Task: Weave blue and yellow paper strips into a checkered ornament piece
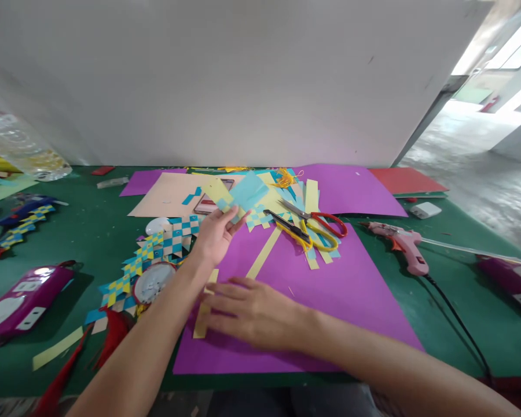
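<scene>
Counting up the green tabletop (pixel 95 231): two purple power strips (pixel 28 301), one per side; one pink glue gun (pixel 397 236); one red-handled pair of scissors (pixel 296 210); one cutter knife (pixel 292 227); one phone (pixel 205 204), partly under paper. Also three loose yellow strips (pixel 264 255) — two on the big purple sheet (pixel 330 313), one down at front left.

Left hand (pixel 215 237) up by the scraps, grip narrow, pinching a piece of yellow and light blue paper (pixel 248 194). Right hand (pixel 260 313) over the leftmost strip on the sheet, grip loose, fingers spread; can't tell about any pressing.

Container-wise: a round red-rimmed dish (pixel 154 284), pale inside, beside woven paper chains (pixel 133 266); plus a clear plastic bottle (pixel 21 142), far left — can't make out the contents. Markings on the power strips too small to read.
</scene>
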### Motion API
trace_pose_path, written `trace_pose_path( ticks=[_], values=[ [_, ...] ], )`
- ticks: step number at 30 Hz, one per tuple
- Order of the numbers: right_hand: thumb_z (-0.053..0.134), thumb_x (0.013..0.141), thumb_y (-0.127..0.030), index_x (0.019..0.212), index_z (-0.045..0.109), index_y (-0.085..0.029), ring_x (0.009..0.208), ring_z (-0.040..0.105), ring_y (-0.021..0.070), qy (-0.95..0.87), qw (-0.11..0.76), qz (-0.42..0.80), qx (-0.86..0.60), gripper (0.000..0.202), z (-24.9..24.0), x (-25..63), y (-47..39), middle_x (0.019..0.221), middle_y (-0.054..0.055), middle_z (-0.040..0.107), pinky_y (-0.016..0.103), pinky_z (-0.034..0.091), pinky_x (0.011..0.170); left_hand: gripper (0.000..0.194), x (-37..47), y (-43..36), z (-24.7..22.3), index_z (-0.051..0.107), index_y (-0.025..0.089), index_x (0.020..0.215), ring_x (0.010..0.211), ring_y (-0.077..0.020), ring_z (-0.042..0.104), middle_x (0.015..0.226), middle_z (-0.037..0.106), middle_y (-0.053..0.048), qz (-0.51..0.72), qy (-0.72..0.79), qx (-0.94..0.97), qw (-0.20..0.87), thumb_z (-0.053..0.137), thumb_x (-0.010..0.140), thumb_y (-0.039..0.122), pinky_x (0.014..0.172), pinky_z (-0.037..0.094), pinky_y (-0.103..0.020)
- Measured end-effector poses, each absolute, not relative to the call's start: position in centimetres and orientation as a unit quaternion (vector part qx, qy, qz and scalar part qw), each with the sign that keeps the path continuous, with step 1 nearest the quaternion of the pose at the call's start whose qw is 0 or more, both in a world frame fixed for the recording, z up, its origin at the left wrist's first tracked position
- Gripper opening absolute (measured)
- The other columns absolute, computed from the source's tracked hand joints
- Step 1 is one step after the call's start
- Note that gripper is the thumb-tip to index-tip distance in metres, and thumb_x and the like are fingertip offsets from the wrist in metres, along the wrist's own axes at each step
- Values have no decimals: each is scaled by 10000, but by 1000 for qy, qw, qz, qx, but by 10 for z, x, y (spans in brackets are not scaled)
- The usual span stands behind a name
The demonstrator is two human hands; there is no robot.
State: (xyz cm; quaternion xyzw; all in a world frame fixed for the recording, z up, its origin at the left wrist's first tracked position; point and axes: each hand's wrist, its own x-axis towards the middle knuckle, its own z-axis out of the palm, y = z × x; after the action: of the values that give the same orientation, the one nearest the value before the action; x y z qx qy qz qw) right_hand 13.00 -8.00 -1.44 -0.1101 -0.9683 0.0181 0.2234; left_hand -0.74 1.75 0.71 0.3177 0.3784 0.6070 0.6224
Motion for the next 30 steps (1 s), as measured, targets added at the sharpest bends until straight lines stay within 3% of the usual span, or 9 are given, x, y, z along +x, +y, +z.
trace_pose_path(
  ticks=[5,9,12,17,19,23,25,28,30],
  values=[
    [347,1014,-264,1145,595,-185,1148,530,150,-973,205,30,-100,292,-20,122,-91,1214,53,622,313,429,916,192,0,10,4,697,142,897,822,-183,725,938,739,-55,561,393,368,629,757,717,163,688,589,-223],
    [416,979,-398,865,641,-177,881,580,160,-972,206,63,-99,335,-20,134,-84,871,30,663,292,451,749,331,4,6,3,677,165,1022,834,-180,712,992,733,-63,535,397,431,609,775,713,230,740,596,-283],
    [482,955,-367,730,610,-179,759,550,171,-968,206,29,-141,320,-16,140,-82,716,27,615,306,434,659,345,6,5,1,679,156,995,850,-182,699,1000,730,-65,545,402,421,603,793,681,241,764,594,-309],
    [702,786,-468,806,648,-148,773,553,242,-911,151,-29,-383,325,-11,140,-86,770,95,623,350,472,597,338,7,8,-2,676,168,960,959,-197,673,1024,720,-49,590,391,377,597,801,655,242,846,575,-353],
    [725,770,-440,876,661,-129,772,561,255,-893,131,-24,-430,335,-13,139,-89,809,110,627,371,499,594,309,6,9,-3,672,168,933,980,-195,664,1040,714,-44,596,389,373,595,795,660,247,861,570,-357],
    [650,822,-169,925,652,-151,889,573,256,-928,104,23,-357,105,-12,147,-88,952,112,625,371,532,678,274,5,10,-5,671,165,912,981,-192,659,1042,711,-45,597,384,371,598,785,674,240,857,571,-351],
    [588,829,-74,917,653,-166,955,572,227,-944,108,81,-301,143,-6,157,-83,997,98,620,337,532,748,268,5,10,-6,674,161,915,973,-194,660,1039,712,-51,595,385,370,601,780,680,232,850,573,-351],
    [507,906,-97,994,659,-185,1015,574,173,-930,161,179,-276,197,5,168,-72,1053,73,624,290,508,837,259,5,10,-7,679,158,919,963,-195,663,1049,711,-58,592,384,367,606,774,686,218,843,575,-351],
    [517,939,-213,1030,660,-190,999,585,183,-906,187,189,-330,171,9,170,-67,1029,74,636,311,502,839,248,6,10,-8,683,160,918,971,-196,661,1062,709,-58,591,381,368,608,770,693,214,848,573,-351]
  ],
)
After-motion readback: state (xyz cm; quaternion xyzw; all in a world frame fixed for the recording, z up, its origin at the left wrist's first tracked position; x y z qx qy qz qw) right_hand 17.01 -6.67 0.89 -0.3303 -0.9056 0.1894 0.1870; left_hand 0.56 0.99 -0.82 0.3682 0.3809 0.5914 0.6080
